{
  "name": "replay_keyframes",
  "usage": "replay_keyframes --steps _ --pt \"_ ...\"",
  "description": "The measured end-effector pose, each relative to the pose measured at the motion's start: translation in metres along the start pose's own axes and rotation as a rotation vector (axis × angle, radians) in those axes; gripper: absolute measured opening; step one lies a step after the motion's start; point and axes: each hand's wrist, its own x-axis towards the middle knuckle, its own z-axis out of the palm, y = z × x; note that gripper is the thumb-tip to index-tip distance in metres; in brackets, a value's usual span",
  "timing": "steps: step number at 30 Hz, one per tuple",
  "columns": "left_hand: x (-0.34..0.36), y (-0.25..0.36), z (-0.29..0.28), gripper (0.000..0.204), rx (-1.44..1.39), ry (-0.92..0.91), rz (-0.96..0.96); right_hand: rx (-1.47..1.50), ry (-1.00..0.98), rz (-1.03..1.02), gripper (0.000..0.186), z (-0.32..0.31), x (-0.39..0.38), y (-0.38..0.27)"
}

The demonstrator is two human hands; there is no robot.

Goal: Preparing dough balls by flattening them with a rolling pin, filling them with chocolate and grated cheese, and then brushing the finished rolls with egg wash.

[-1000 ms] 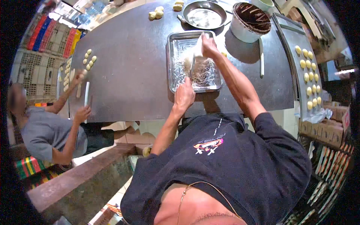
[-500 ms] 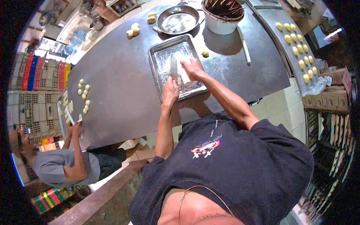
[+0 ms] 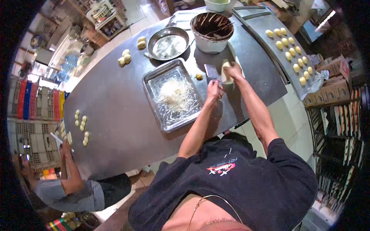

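Observation:
My left hand (image 3: pixel 214 90) is closed round the handle of a flat metal tool (image 3: pixel 211 72), which looks like a grater, tilted above the steel table just right of the tray. Beside it my right hand (image 3: pixel 232 72) grips a pale block (image 3: pixel 226 72) near the foot of a white bucket. A steel tray (image 3: pixel 150 92) holds a heap of pale fine shreds (image 3: pixel 173 94) over longer strands. A small yellow lump (image 3: pixel 199 76) lies left of the tool. A white rod (image 3: pixel 234 54) is partly hidden behind my right hand and the bucket.
The dark-rimmed bucket (image 3: pixel 210 42) and frying pan (image 3: pixel 152 50) stand on the table (image 3: pixel 115 100). Dough pieces (image 3: pixel 124 59) sit behind and leftward (image 3: pixel 83 123). A side tray (image 3: pixel 293 81) carries several dough balls. A co-worker in grey (image 3: pixel 84 192) holds a white stick (image 3: pixel 61 141) at lower left.
Both my hands have moved from over the tray to its right, carrying the tool and block, uncovering the shreds. The co-worker's hands drew together. The view has shifted.

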Motion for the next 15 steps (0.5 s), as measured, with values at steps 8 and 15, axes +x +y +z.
replay_keyframes --steps 8,15 --pt "-0.018 0.01 -0.018 0.053 0.819 0.127 0.12 0.249 0.003 -0.028 0.037 -0.08 -0.058 0.017" --pt "-0.101 0.014 -0.052 0.015 0.833 0.447 0.598 0.305 0.062 0.271 0.028 -0.148 -0.086 0.097"
